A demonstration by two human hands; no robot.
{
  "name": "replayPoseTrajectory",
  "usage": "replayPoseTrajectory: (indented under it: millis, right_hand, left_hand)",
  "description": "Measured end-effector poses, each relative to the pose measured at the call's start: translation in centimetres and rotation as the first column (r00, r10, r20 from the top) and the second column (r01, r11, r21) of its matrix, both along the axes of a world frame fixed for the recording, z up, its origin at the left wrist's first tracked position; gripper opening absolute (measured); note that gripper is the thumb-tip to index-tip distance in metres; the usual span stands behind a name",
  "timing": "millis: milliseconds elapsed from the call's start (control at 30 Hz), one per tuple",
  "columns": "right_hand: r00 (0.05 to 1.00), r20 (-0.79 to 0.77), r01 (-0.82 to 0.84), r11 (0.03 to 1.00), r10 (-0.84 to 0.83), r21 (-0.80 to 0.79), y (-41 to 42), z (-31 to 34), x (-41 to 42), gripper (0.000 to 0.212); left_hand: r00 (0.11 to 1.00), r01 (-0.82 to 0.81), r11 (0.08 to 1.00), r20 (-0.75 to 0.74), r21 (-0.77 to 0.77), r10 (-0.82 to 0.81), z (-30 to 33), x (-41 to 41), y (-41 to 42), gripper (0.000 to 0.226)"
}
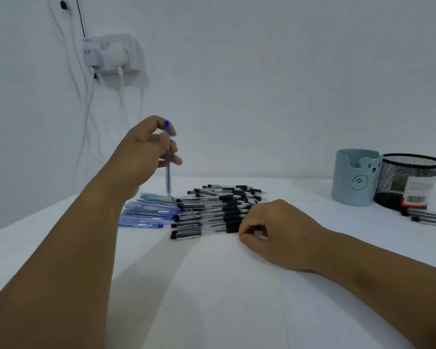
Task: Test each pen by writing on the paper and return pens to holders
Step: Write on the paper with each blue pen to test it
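Left hand [146,147] pinches a blue pen [167,159] upright above the blue pile [146,212]; right hand [275,230], loosely curled, apparently empty; next: write-test on paper.

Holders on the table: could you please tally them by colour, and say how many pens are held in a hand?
Blue holder: 1
Black mesh holder: 1
Holders in total: 2
Pens in a hand: 1, a blue pen pinched upright by the left hand; whether the right hand holds anything cannot be told.
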State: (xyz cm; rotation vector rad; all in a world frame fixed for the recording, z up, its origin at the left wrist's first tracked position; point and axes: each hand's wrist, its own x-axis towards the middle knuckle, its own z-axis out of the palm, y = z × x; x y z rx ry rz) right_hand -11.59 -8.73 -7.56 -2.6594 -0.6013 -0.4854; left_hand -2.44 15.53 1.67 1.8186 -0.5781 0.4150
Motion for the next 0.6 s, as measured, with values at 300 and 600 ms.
replayPoseTrajectory:
  millis: [300,600]
  right_hand:
    - [0.979,0.076,0.164,0.956,-0.188,0.243,-3.0,8.0,-1.3,0.015]
    - [0.990,0.002,0.135,0.976,-0.138,0.172,-5.2,8.4,-2.3,0.007]
  left_hand:
    - [0.693,0.202,0.296,-0.077,-0.934,-0.716,-1.4,-1.2,-5.6,0.036]
    - [0.615,0.109,0.264,-0.144,-0.958,-0.775,-2.9,-2.9,-9.5,0.025]
